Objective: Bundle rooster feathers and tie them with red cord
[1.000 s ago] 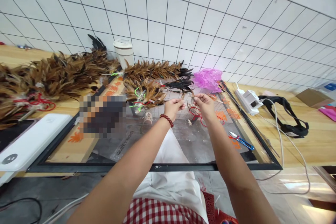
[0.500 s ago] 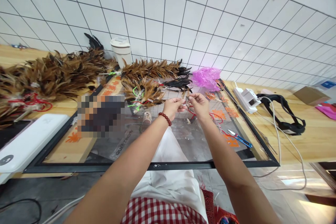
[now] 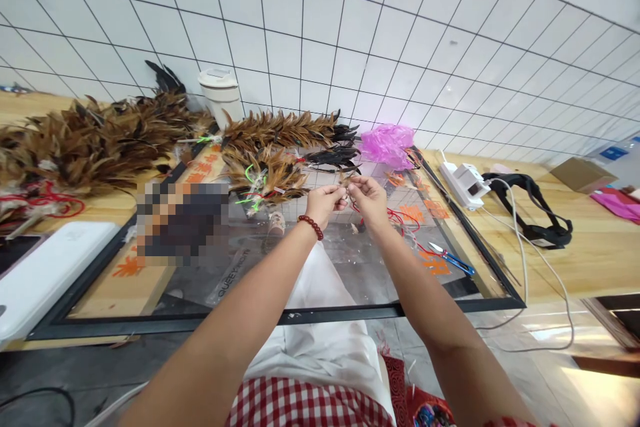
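My left hand [image 3: 324, 202], with a red bead bracelet on its wrist, and my right hand [image 3: 369, 198] meet fingertip to fingertip above a glass-topped table [image 3: 350, 267]. Together they pinch a small brown feather [image 3: 346, 179] between them. A red thread [image 3: 400, 219] trails from under my right hand onto the glass. Just beyond my hands lie bundles of brown feathers [image 3: 265, 173] tied with green cord, and a long brown and black feather strip [image 3: 290, 130].
A large heap of brown feathers [image 3: 90, 143] covers the wooden bench at left, near a white cup [image 3: 220, 95]. Blue-handled scissors [image 3: 453, 259], a pink plastic bag [image 3: 387, 145], a white power strip [image 3: 465, 180], a black strap [image 3: 540, 213] and a white device [image 3: 45, 273] lie around.
My hands have drawn closer together, from slightly apart to touching at the fingertips around the feather. The view has shifted a little to the right.
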`<state>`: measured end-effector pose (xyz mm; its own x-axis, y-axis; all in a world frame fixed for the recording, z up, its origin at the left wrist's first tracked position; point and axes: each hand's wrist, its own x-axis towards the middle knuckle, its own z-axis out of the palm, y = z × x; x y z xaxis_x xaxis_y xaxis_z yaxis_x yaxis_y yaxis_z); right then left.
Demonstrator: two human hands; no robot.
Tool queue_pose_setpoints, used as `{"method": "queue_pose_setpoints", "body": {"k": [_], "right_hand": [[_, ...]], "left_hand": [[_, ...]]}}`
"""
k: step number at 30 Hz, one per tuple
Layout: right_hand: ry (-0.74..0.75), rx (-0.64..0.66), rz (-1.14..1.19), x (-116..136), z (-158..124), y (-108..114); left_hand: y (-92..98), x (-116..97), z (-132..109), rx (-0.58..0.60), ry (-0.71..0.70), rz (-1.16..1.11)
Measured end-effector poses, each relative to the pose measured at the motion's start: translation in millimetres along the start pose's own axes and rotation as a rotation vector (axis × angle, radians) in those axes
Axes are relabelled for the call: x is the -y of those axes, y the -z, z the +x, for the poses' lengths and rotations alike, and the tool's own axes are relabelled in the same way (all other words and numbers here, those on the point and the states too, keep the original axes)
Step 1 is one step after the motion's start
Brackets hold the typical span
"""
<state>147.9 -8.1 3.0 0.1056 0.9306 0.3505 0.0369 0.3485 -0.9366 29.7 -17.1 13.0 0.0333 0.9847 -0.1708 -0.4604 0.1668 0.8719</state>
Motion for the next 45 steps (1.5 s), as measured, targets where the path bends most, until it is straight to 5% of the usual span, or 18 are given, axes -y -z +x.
{"method": "queue_pose_setpoints", "body": {"k": [9, 21, 28, 35, 40, 45], "right_hand": [[-0.218, 0.256, 0.067, 10.8, 2.7, 14.8], [0.025, 0.098, -0.070, 6.5, 0.5, 8.8], [-0.063, 0.098, -0.001, 7.2, 0.2, 10.8], [-0.388, 0.365, 0.247, 12.5, -0.9, 15.9], [-0.370, 0.318, 0.284, 13.8, -0.8, 18.0], [-0.297, 0.173, 0.227, 11.9, 0.8, 16.1]], "left_hand": [[11.2, -11.8, -1.8, 0.367, 0.227, -0.008], [9.3, -7.7, 0.1, 0.311, 0.250, -0.025], [9.8, -7.0, 0.1, 0.331, 0.255, 0.014], [11.3, -8.4, 0.0, 0.374, 0.285, 0.009], [13.0, -5.8, 1.9, 0.432, 0.338, 0.006], [8.8, -5.8, -0.5, 0.333, 0.296, -0.049]]}}
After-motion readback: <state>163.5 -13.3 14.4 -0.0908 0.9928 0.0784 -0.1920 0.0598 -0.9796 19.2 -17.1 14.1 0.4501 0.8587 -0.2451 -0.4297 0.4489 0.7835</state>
